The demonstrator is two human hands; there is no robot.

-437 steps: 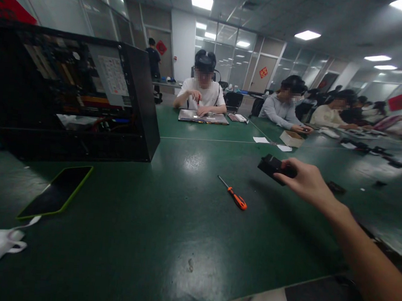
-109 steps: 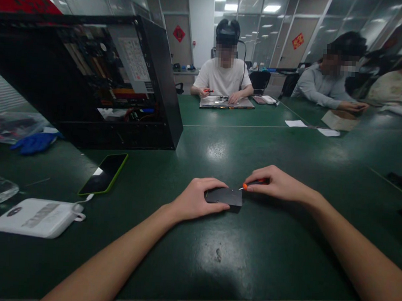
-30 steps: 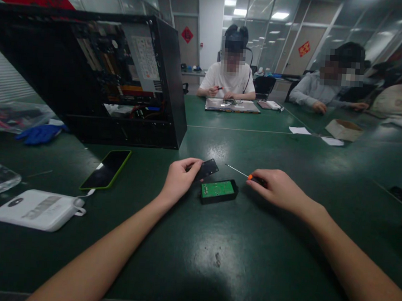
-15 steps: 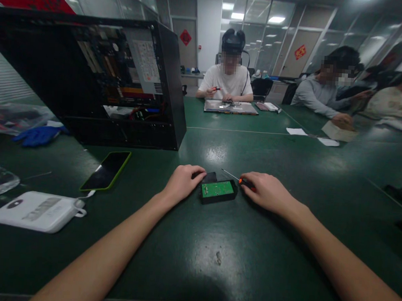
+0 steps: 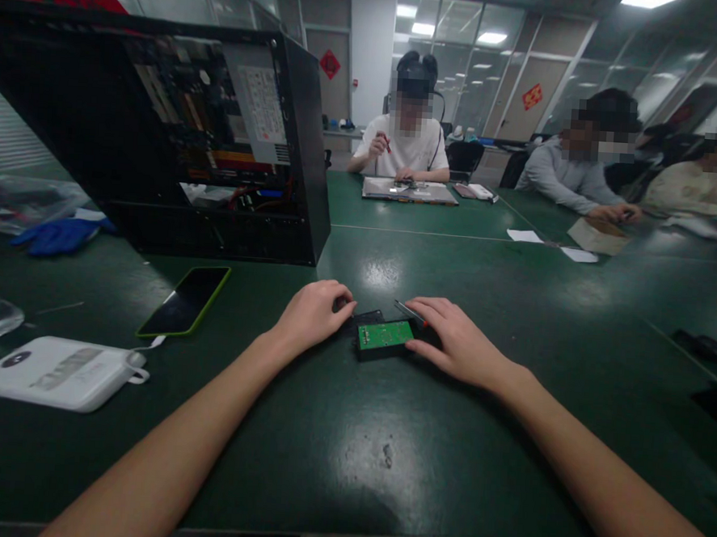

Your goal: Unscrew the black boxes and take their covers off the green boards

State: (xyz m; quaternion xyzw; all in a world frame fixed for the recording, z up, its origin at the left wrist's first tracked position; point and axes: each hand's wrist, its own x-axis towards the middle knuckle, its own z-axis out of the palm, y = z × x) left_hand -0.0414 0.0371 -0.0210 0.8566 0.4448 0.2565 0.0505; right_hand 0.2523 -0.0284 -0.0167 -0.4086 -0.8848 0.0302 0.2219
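A small black case with a green circuit board (image 5: 384,335) in it lies on the green table. Behind its left part is a flat black piece (image 5: 368,314). My left hand (image 5: 316,310) is at the left end of that piece, thumb and fingers curled together; what they pinch is hidden. My right hand (image 5: 454,339) rests at the case's right end, thumb and fingers apart, the thumb touching the case. Beneath its fingers lies a screwdriver (image 5: 412,311) with an orange and black handle, its tip pointing back left.
An open black computer case (image 5: 305,152) stands at the back left. Left of my arm lie a phone (image 5: 186,300) and a white power bank (image 5: 54,371); a blue glove (image 5: 57,236) is behind them. Across the table a person (image 5: 402,146) works over a flat panel (image 5: 408,191).
My right hand has moved left, its fingers now spread over the screwdriver and against the case. My left hand has shifted slightly left, and the flat black piece has moved left with it.
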